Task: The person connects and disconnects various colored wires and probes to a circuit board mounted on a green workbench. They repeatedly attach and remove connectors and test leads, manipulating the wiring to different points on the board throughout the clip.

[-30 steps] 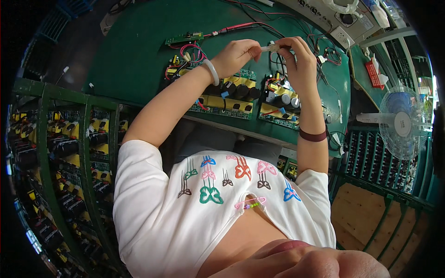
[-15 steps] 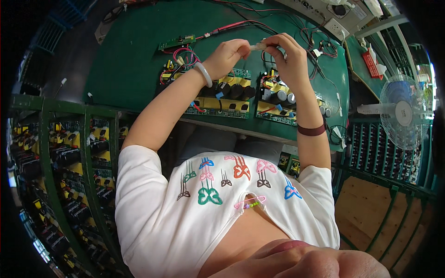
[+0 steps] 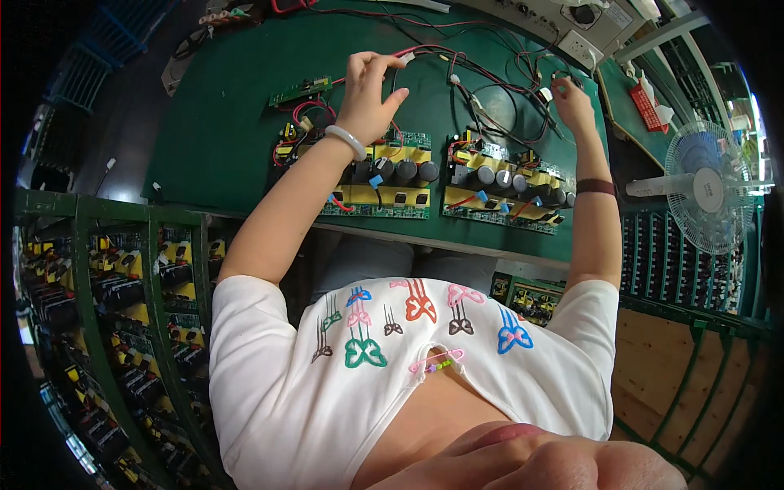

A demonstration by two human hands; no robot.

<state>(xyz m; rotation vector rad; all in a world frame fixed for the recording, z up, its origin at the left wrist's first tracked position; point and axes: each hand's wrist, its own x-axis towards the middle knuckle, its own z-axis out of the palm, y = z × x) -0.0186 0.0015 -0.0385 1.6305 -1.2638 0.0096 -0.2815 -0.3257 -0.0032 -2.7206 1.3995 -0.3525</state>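
My left hand [image 3: 370, 96] is over the left circuit board [image 3: 384, 175], thumb and fingers apart, nothing gripped. Its fingertips reach beside a white connector [image 3: 407, 59] on the wires at the back of the bench. Farther right, my right hand [image 3: 573, 104] has its fingers curled together among dark cables; what they pinch is too small to tell. A white plug [image 3: 545, 95] shows next to these fingertips. The right circuit board [image 3: 506, 181], with capacitors and yellow parts, lies between my arms. A slim green circuit board [image 3: 300, 91] with wires lies left of my left hand.
Red and black wires [image 3: 482, 69] tangle across the back of the green bench [image 3: 220, 106]. A grey instrument box [image 3: 563, 18] and a socket strip [image 3: 580, 49] stand behind. At the right are a fan [image 3: 707, 189] and a red basket [image 3: 649, 108]. Racks of boards [image 3: 118, 278] fill the left.
My hands were together holding a small pale connector over the boards. They have parted: the right moved right to the cables, and the left opened and shifted slightly left.
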